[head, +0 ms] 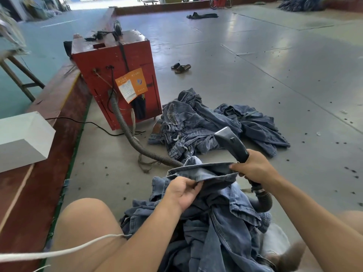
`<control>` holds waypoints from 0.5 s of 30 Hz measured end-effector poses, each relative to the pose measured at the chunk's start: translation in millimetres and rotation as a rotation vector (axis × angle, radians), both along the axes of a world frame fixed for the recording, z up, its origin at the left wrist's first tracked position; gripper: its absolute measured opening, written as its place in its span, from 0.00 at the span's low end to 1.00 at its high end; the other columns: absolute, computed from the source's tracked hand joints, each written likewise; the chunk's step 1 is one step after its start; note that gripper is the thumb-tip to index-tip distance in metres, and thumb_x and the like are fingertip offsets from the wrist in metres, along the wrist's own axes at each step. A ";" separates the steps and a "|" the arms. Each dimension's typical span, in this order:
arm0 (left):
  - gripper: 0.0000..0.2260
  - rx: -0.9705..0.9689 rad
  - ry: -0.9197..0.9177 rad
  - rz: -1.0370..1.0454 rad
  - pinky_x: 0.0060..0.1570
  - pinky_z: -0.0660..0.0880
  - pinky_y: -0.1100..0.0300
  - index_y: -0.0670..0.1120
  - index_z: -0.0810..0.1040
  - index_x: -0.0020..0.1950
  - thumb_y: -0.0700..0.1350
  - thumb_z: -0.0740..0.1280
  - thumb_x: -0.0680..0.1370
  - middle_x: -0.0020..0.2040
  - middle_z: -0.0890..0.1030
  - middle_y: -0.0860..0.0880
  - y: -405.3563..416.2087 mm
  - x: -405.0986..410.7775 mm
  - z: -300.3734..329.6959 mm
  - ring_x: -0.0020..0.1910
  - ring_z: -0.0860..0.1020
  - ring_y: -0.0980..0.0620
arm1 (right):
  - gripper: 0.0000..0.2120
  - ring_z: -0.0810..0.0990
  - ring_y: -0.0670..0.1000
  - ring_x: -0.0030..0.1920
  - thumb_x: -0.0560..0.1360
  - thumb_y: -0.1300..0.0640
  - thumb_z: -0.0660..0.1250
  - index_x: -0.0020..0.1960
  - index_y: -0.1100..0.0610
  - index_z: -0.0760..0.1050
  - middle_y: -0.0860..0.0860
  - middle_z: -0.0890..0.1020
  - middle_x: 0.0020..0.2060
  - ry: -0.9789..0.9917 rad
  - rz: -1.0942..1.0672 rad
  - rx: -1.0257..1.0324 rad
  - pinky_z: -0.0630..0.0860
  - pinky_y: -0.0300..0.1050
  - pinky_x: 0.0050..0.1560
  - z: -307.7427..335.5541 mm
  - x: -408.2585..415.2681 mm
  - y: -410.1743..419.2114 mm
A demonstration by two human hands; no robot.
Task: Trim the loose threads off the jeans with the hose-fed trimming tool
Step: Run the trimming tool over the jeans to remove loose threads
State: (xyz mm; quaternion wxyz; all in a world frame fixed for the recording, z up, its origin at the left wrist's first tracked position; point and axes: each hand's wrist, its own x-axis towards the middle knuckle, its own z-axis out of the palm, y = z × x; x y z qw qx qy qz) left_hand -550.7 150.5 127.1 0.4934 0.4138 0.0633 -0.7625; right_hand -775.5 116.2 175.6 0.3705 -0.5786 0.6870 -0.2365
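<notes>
Floor (255,71): I see grey sheeting filling most of the frame, dotted with dark specks.
Red cabinet (125,61): it stands at upper left of centre, with an orange label on its front.
Jeans pile (206,126): a heap of denim lies at centre frame on the floor, right of the cabinet.
Jeans (212,213): the pair I am working on lies bunched at bottom centre between the bare knees, with one hem lifted and stretched between my two hands.
Hose (127,130): a ribbed grey hose runs from the cabinet's front down across the floor and goes behind the lifted hem.
Right arm: it reaches in from lower right, forearm angled up and left.
Right hand (253,166): it is curled round the trimming tool's (231,143) handle, the dark head pointing up and left above the hem; its fingertips also touch the hem's right end.
Left hand (182,191): palm turned up, it pinches the hem's left end between thumb and fingers.
Sandals (181,67): a pair lies on the floor, upper centre.
</notes>
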 end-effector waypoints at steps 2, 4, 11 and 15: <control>0.20 0.004 -0.069 0.005 0.35 0.84 0.51 0.34 0.76 0.52 0.22 0.46 0.78 0.49 0.80 0.37 2.2 -1.9 -6.4 0.48 0.78 0.39 | 0.13 0.81 0.52 0.31 0.71 0.57 0.80 0.47 0.58 0.76 0.55 0.83 0.32 -0.003 -0.046 0.006 0.76 0.48 0.37 -6.8 -4.1 -1.1; 0.21 0.004 -0.135 -0.021 0.38 0.83 0.53 0.36 0.77 0.50 0.22 0.47 0.77 0.47 0.80 0.40 4.9 -3.5 -11.6 0.46 0.78 0.42 | 0.12 0.80 0.52 0.30 0.71 0.58 0.80 0.46 0.57 0.76 0.55 0.83 0.31 0.005 -0.080 0.005 0.76 0.48 0.37 -12.3 -5.4 -3.0; 0.14 -0.070 -0.379 -0.113 0.34 0.81 0.55 0.39 0.78 0.46 0.25 0.57 0.76 0.37 0.79 0.43 7.2 -1.6 -14.9 0.38 0.77 0.46 | 0.11 0.78 0.51 0.28 0.71 0.59 0.79 0.44 0.59 0.77 0.53 0.81 0.26 -0.011 -0.074 0.020 0.74 0.47 0.36 -11.9 -11.5 -4.2; 0.07 0.045 -0.454 -0.057 0.30 0.77 0.58 0.42 0.75 0.47 0.31 0.62 0.77 0.32 0.78 0.46 6.2 4.6 -23.0 0.31 0.76 0.49 | 0.10 0.78 0.48 0.27 0.71 0.61 0.77 0.43 0.60 0.76 0.51 0.80 0.27 0.047 0.064 0.055 0.75 0.46 0.34 -3.4 -14.1 1.0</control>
